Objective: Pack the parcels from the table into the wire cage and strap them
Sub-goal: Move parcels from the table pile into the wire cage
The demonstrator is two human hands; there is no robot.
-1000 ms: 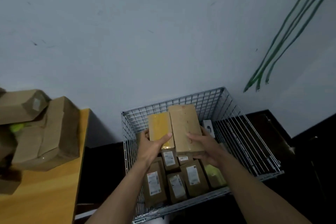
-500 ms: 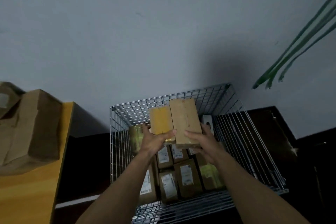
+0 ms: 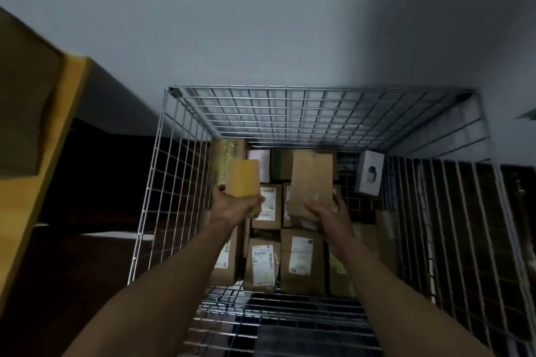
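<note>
Both my arms reach down into the wire cage (image 3: 290, 90). My left hand (image 3: 235, 207) grips a small yellow parcel (image 3: 243, 178) by its near end. My right hand (image 3: 326, 211) grips a longer brown cardboard parcel (image 3: 312, 182) the same way. The two parcels are held apart, above several brown labelled parcels (image 3: 301, 259) lying on the cage floor. A white box (image 3: 368, 174) leans against the cage's right wall.
The wooden table (image 3: 43, 171) edge runs along the left, with a brown parcel (image 3: 20, 113) on it, blurred. A grey wall stands behind the cage. Dark floor surrounds the cage on both sides.
The view has closed in over the cage. My hands have lowered into it, and the two parcels, held side by side before, are now separated.
</note>
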